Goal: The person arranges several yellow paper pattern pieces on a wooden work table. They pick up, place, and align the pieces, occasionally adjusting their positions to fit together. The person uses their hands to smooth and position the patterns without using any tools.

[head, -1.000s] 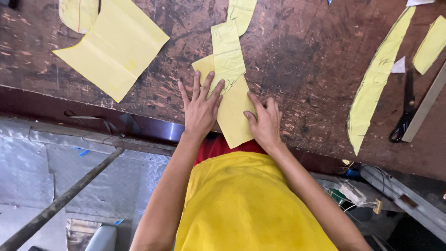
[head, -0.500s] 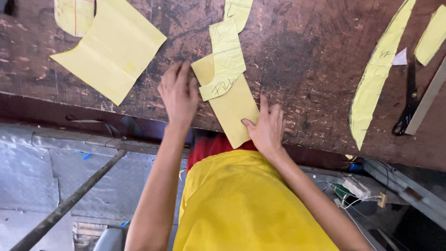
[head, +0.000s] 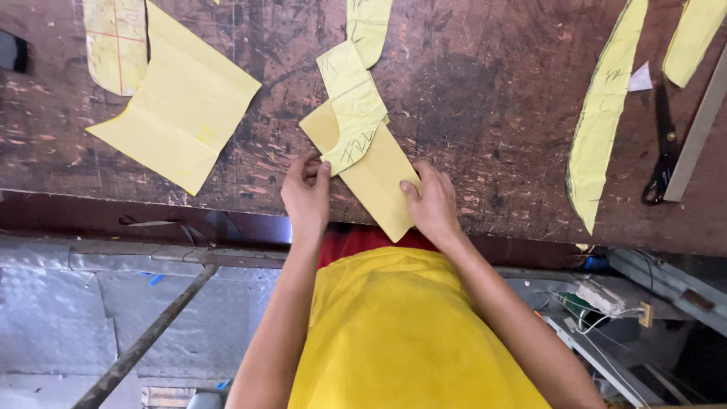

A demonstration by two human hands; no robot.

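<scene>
1. At the centre of the frame, a flat tan-yellow card pattern piece [head: 379,185] is seen lying slantwise on the scarred dark-brown wooden worktable [head: 485,106], its lower corner hanging past the table's near edge.
2. That piece is pinned by the right hand [head: 433,203], fingers laid flat on its right edge; nothing is gripped there, only pressed.
3. The lower tip of a paler yellow curved paper pattern strip [head: 354,113], laid over the card, is pinched by the left hand [head: 307,193] between thumb and curled fingers.
4. Judged from how they lie, the strip is set on the card but not squared up; any marking or cutting looks undone.
5. A pair of black-handled scissors [head: 663,163] is left untouched at the right of the frame, beside a grey metal straightedge [head: 700,125].
6. A long yellow sliver-shaped paper piece [head: 602,121] is seen right of centre, well apart from the hands.
7. A large yellow folded paper sheet [head: 178,113] is seen at upper left, also untouched.
</scene>
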